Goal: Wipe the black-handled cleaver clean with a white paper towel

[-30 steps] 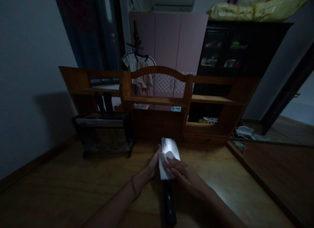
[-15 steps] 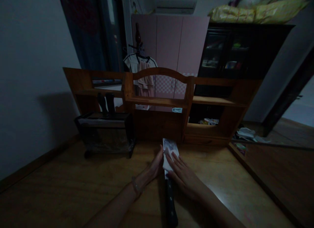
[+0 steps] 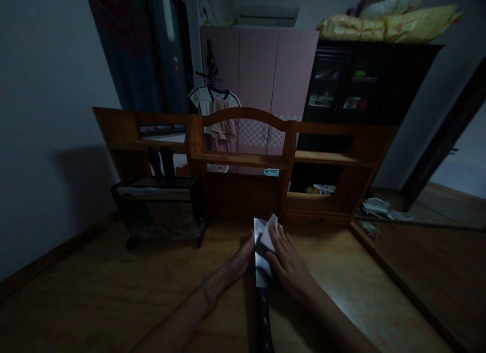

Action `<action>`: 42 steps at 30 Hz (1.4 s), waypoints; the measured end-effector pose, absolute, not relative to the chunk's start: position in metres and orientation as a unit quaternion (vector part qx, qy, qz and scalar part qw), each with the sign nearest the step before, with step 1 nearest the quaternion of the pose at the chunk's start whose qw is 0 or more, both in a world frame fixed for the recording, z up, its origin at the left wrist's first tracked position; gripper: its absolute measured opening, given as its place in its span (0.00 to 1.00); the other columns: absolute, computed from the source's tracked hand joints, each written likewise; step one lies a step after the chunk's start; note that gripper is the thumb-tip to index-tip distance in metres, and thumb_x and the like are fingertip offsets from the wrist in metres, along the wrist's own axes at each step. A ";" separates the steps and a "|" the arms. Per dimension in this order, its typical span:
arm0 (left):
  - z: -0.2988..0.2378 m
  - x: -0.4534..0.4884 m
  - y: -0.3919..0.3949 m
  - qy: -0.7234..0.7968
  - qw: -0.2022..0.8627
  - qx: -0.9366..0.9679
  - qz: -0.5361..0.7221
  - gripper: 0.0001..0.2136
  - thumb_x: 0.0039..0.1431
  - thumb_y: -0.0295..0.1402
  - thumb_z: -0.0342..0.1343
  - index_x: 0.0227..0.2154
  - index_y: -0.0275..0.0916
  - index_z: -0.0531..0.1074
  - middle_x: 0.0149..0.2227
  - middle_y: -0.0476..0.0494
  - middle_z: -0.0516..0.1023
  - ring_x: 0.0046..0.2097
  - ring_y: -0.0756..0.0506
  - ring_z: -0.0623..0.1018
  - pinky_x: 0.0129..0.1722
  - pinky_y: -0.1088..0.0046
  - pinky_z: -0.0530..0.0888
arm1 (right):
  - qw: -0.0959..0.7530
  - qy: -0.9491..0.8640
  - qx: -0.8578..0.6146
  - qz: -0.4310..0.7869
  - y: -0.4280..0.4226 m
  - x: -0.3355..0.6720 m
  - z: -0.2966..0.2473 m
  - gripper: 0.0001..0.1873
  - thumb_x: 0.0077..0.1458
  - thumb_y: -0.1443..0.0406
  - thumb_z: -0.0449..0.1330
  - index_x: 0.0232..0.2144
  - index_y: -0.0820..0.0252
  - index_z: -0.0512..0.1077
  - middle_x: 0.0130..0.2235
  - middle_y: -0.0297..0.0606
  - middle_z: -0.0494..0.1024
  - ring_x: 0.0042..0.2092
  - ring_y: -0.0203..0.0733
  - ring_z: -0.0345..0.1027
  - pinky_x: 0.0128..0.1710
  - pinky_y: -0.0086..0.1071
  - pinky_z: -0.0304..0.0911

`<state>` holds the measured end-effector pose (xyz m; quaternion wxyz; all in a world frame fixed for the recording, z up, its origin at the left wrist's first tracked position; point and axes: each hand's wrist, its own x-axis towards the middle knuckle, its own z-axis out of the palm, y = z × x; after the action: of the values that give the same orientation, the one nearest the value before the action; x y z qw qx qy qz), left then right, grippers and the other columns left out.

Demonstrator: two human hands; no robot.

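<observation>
The only label we find is a small pale sticker [image 3: 272, 172] on the wooden shelf [image 3: 326, 158] at the back of the table [image 3: 114, 292], and its writing is too small and dim for us to read.

The knife [image 3: 261, 273] lies flat on the table, straight ahead, its dark handle toward us and its broad blade pointing at the shelf. Our left hand [image 3: 239, 262] rests open against the blade's left edge. Our right hand [image 3: 289, 264] lies flat on the blade with the fingers stretched out, pressing a white tissue [image 3: 270, 230] onto its far end. A knife rack [image 3: 159, 206] stands well to the left.

A second ago the tissue sat near the handle and the blade's tip shone bare. Now the tissue is at the tip and the stretch near the handle is uncovered.
</observation>
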<state>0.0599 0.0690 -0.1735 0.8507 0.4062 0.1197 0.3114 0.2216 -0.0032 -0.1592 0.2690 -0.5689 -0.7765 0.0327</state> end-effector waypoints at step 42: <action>-0.188 0.052 0.068 0.134 0.819 0.493 0.262 0.20 0.64 0.40 0.49 0.54 0.37 0.72 0.48 0.39 0.77 0.56 0.36 0.70 0.63 0.51 0.55 | 0.250 -0.815 -0.521 0.038 -0.013 0.206 -0.145 0.31 0.68 0.54 0.42 0.68 0.48 0.35 0.70 0.32 0.41 0.70 0.43 0.29 0.68 0.51 0.34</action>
<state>0.0518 0.0683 -0.1876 0.8189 0.4926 0.1338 0.2623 0.2061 -0.0135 -0.1451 0.2499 -0.5208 -0.8154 0.0377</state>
